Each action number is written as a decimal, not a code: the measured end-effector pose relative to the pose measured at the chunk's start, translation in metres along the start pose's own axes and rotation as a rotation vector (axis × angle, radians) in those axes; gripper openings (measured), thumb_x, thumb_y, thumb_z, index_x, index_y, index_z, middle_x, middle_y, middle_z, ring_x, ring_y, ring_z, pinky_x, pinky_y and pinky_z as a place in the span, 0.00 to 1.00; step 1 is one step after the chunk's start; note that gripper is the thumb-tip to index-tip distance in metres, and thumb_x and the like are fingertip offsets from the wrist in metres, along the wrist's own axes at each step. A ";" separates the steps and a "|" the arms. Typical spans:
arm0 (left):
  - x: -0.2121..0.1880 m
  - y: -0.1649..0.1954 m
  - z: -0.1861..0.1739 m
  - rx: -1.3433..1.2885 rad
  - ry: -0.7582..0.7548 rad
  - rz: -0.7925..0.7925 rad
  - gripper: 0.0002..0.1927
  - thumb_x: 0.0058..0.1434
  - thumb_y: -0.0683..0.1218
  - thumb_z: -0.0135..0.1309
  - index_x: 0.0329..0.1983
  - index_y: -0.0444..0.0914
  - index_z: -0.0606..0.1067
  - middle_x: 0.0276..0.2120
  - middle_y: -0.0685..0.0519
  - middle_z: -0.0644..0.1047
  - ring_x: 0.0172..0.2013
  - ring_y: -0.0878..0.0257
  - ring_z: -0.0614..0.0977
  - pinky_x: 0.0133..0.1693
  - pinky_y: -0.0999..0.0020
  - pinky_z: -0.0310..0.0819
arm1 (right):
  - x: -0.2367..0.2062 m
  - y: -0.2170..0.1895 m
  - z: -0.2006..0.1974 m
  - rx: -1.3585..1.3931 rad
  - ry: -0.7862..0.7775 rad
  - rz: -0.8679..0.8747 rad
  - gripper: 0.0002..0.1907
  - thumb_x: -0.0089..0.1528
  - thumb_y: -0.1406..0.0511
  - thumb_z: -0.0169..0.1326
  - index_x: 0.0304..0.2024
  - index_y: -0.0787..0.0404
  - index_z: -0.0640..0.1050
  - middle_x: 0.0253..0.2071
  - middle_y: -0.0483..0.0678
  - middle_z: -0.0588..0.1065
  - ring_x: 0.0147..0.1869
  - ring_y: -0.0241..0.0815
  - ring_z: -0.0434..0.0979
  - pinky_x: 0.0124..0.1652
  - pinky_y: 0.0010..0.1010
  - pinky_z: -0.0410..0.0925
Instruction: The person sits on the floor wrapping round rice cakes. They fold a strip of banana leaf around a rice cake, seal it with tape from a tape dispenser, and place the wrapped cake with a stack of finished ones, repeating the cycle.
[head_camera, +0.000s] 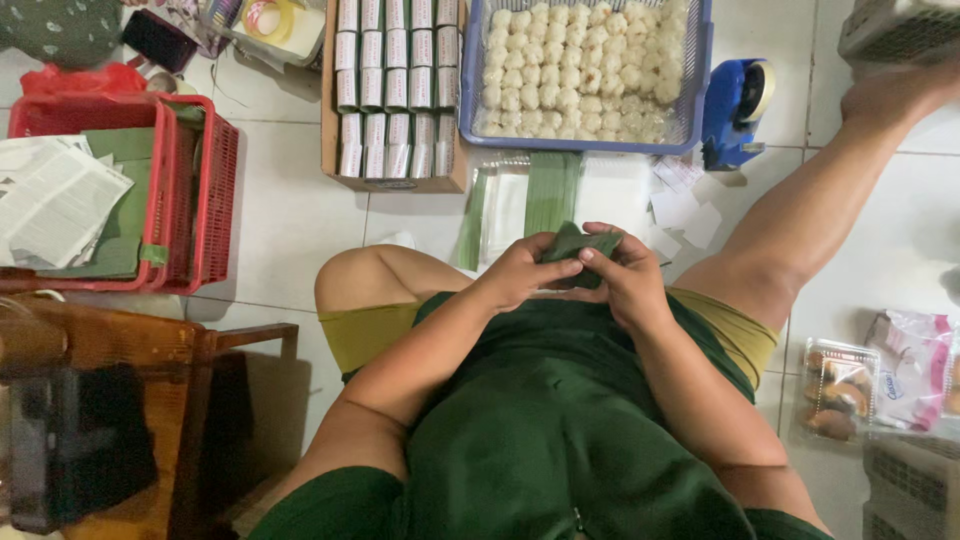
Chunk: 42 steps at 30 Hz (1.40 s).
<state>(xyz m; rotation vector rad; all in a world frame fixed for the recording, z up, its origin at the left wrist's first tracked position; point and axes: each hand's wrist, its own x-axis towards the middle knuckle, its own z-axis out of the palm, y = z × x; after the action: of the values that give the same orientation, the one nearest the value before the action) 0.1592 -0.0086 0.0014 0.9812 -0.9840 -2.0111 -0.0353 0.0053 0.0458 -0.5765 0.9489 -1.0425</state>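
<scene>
I sit on a white tiled floor. My left hand (520, 272) and my right hand (628, 278) meet in front of me, both gripping a folded green leaf wrap (578, 243). Just beyond my hands lie green leaf strips (553, 190) and clear plastic sheets (505, 200) on the floor. Farther away stands a blue basket (700, 70) filled with several small white rice balls (580, 60). To its left a cardboard box (330, 150) holds rows of wrapped white rolls (395, 85).
A blue tape dispenser (735, 110) sits right of the basket. A red crate (200, 200) with papers stands at the left, a wooden stool (150, 400) below it. Packaged pastries (840, 388) lie at the right. Small paper slips (690, 215) are scattered near my right leg.
</scene>
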 end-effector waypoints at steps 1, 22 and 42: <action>0.001 -0.003 0.000 0.042 0.038 -0.009 0.17 0.64 0.46 0.64 0.51 0.32 0.77 0.41 0.53 0.80 0.40 0.65 0.81 0.42 0.69 0.80 | 0.000 0.002 -0.004 -0.063 0.001 -0.072 0.20 0.62 0.72 0.59 0.57 0.66 0.75 0.48 0.50 0.76 0.50 0.41 0.78 0.43 0.38 0.79; 0.015 -0.028 0.003 -0.023 0.182 0.066 0.14 0.66 0.42 0.61 0.51 0.29 0.79 0.40 0.48 0.82 0.38 0.61 0.83 0.38 0.65 0.79 | 0.035 -0.052 -0.005 -1.168 -0.204 -0.338 0.15 0.56 0.65 0.66 0.46 0.60 0.83 0.40 0.48 0.79 0.42 0.45 0.80 0.43 0.36 0.73; 0.004 -0.009 -0.022 -0.478 0.086 0.118 0.10 0.73 0.34 0.40 0.52 0.36 0.70 0.60 0.42 0.75 0.54 0.53 0.81 0.51 0.55 0.82 | -0.009 -0.030 0.027 -1.694 -0.241 -1.226 0.21 0.56 0.64 0.63 0.52 0.61 0.79 0.50 0.49 0.77 0.55 0.48 0.76 0.53 0.43 0.69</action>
<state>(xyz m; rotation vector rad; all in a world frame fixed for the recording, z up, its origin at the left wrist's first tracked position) 0.1738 -0.0148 -0.0176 0.7208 -0.4657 -1.9570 -0.0273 -0.0001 0.0859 -2.8640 1.0788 -0.8702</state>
